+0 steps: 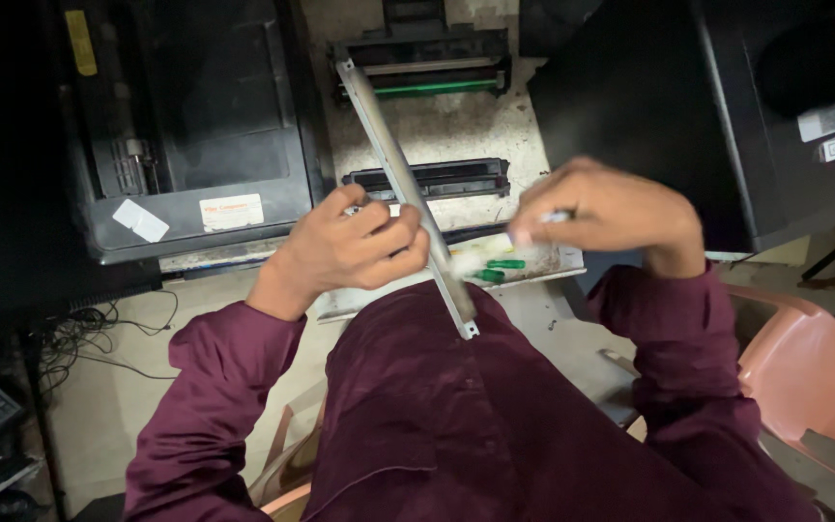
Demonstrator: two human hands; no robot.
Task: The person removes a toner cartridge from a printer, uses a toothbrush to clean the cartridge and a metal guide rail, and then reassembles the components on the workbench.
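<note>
Maroon shirt front closest to the lens, sleeves rising on both sides. Left hand closed around long grey metal blade strip, gripped below its middle, held diagonally: upper end over speckled surface near upper toner cartridge with green roller, lower end hanging over the lap, off the surface edge. Right hand blurred, fingers pinched on something small and pale at the fingertips; cannot tell what. Second black cartridge lying behind the strip, green-tipped pieces on a white tray just beside the right hand. Black printer to the left, another dark machine to the right, pink plastic chair at lower right. Likely risks: strip edge bent or nicked if knocked against either cartridge; one-handed grip letting the long strip twist or slide down into the lap; residue from the strip smearing the shirt; blurred right hand brushing the green-tipped pieces off the tray.
</note>
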